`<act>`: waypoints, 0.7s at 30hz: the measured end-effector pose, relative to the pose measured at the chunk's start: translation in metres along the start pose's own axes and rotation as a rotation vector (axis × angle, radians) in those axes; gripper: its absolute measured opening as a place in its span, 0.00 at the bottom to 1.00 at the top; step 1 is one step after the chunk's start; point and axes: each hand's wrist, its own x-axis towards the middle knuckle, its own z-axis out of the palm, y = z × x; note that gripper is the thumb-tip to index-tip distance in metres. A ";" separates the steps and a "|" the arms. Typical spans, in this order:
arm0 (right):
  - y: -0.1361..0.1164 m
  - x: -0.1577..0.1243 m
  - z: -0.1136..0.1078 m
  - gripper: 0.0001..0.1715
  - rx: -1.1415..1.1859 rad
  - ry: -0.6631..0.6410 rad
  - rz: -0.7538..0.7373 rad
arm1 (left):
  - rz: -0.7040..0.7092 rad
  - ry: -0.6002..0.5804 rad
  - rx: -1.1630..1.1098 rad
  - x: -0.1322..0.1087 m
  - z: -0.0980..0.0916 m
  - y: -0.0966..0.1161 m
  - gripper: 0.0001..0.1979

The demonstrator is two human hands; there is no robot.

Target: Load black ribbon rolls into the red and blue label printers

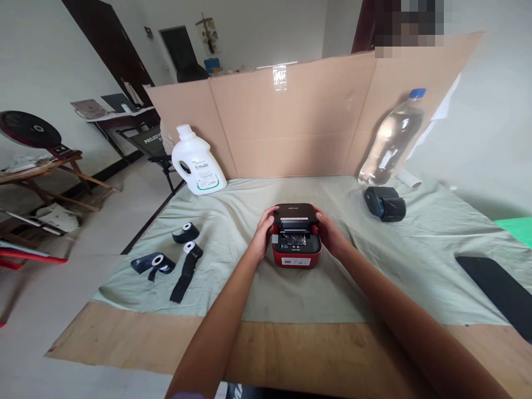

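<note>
Red-and-black plastic label printer [296,252], lid open, clasped between my left hand [263,231] and right hand [331,233]; loose pale-green cloth [374,271] beneath could let it slip.

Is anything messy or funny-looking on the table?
Yes, a little. The three black rolls left of the red printer lie partly unwound, loose tails trailing over the green cloth. The printer's lid stands open between the left hand and right hand, showing its insides.
</note>
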 end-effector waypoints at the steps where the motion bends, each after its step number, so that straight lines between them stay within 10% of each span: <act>1: 0.002 0.000 -0.001 0.35 -0.018 0.007 -0.002 | -0.003 0.002 0.034 -0.001 0.000 -0.001 0.24; 16: 0.011 -0.029 -0.005 0.35 -0.101 0.119 -0.067 | -0.063 0.087 -0.150 -0.018 0.004 -0.006 0.42; 21: 0.027 -0.067 -0.011 0.54 -0.428 -0.121 -0.172 | -0.149 0.057 -0.099 -0.037 0.002 -0.005 0.39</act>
